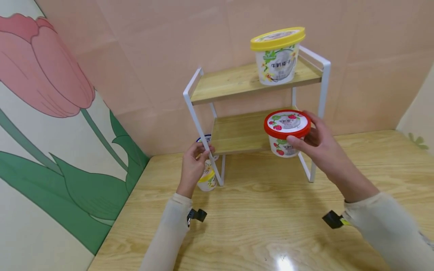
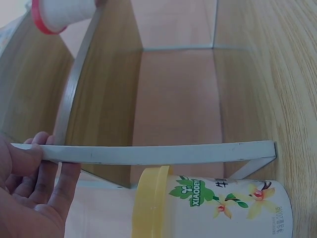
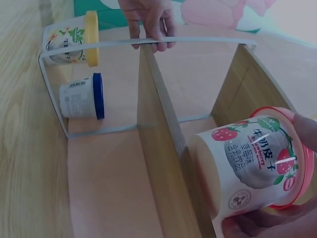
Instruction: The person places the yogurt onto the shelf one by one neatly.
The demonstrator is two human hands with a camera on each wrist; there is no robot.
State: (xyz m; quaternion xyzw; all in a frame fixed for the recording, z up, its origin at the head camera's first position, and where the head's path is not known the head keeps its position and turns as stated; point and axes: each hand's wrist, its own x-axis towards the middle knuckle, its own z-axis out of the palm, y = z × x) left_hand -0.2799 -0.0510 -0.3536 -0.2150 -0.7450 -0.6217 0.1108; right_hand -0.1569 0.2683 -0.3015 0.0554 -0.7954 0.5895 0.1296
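Observation:
My right hand (image 1: pixel 323 150) holds a white tub with a red lid and strawberry print (image 1: pixel 281 145), thumb and fingers around its lid. The tub is upright, its base close over the front edge of the lower board (image 1: pixel 237 131) of a two-tier shelf rack. In the right wrist view the same strawberry tub (image 3: pixel 247 163) overlaps that board's edge. My left hand (image 1: pixel 193 167) grips the rack's white metal side post (image 1: pixel 196 120) at the lower board's height. The thumb (image 2: pixel 25 158) lies on one side of the post and fingers pass behind it.
On the top board (image 1: pixel 223 84) stands a yellow-lidded tub (image 1: pixel 278 64), near the right end. Beside the rack's left leg, another yellow-lidded tub (image 1: pixel 207 183) and a blue-lidded tub (image 3: pixel 81 98) stand on the wooden table (image 1: pixel 257 218). A tulip-patterned wall (image 1: pixel 44 75) rises at left.

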